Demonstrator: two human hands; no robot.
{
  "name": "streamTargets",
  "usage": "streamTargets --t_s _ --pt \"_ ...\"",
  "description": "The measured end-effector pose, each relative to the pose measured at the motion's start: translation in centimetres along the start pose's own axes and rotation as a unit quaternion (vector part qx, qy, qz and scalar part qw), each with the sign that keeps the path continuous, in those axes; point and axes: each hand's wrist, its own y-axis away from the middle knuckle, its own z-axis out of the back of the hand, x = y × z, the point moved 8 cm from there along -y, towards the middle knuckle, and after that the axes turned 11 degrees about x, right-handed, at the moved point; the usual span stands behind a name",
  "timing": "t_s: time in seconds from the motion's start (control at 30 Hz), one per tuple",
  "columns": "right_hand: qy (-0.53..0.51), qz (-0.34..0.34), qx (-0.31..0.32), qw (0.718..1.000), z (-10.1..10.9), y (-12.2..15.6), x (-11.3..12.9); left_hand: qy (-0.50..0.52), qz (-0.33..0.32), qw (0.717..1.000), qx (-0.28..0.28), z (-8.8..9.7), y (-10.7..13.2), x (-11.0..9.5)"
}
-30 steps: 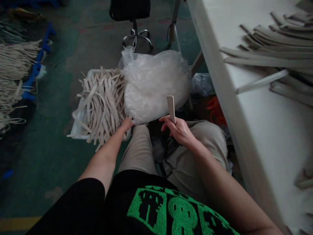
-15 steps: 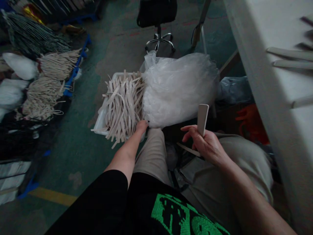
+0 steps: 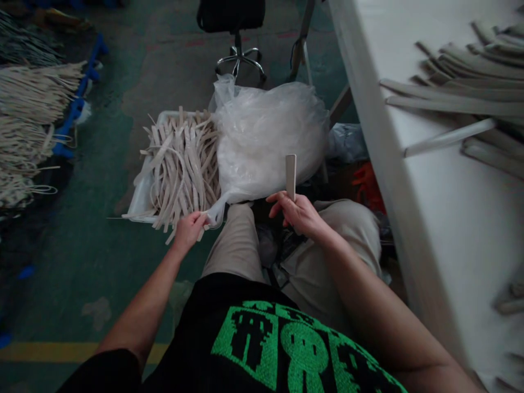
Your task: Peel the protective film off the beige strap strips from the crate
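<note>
My left hand [image 3: 189, 230] is closed at the front corner of the white tub, pinching a drawn-out edge of the clear plastic bag [image 3: 270, 136]. The bag is bulky and its whitish contents cannot be made out. Beside it, the tub [image 3: 139, 199] is heaped with long beige strips [image 3: 184, 164], some hanging over the rim. Above my right knee, my right hand [image 3: 301, 214] grips a flat beige strip [image 3: 290, 174] that stands upright out of the fist. Its index finger points loosely to the left, and the lower part of the strip is hidden.
On the right runs a white table [image 3: 442, 202] bearing several grey-beige strips [image 3: 458, 101]. A black swivel chair [image 3: 237, 33] stands ahead. Bundles of cords [image 3: 33, 109] lie by a blue pallet [image 3: 77, 103] at left. Something orange [image 3: 368, 183] sits under the table.
My left hand has moved left and toward me, stretching the bag's edge with it. My right hand still holds its strip upright. The view has swung right, showing more of the table.
</note>
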Motion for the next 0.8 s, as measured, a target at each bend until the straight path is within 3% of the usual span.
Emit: streamTargets --t_s 0.1,0.23,0.33,0.43,0.53,0.63,0.73,0.8 --pt "-0.074 -0.059 0.060 0.994 -2.9 -0.6 -1.4 0.093 -0.045 0.995 -0.007 0.5 4.1 -2.8" --pt "-0.160 -0.140 0.163 0.963 -9.0 -0.6 -3.1 0.261 -0.040 0.964 0.043 -1.7 8.4 -4.5" --pt "-0.214 -0.188 0.199 0.938 -13.1 -0.4 -4.1 0.273 -0.046 0.956 0.098 -3.4 10.8 -5.7" --pt "-0.267 -0.194 0.215 0.919 -15.6 -0.4 -4.2 0.231 -0.061 0.959 0.156 -4.8 13.1 -7.1" --pt "-0.291 -0.142 0.192 0.926 -15.3 -0.9 -2.9 0.189 -0.070 0.960 0.193 -5.8 14.7 -7.9" --pt "-0.252 -0.068 0.122 0.958 -12.5 -1.1 -0.7 0.168 -0.073 0.964 0.192 -5.9 15.2 -7.5" --pt "-0.168 0.023 0.073 0.983 -9.7 -0.7 2.3 0.153 -0.074 0.970 0.177 -4.5 14.4 -6.4" --pt "-0.126 0.067 0.062 0.988 -8.6 -0.1 4.1 0.117 -0.081 0.981 0.128 -2.3 13.2 -6.0"
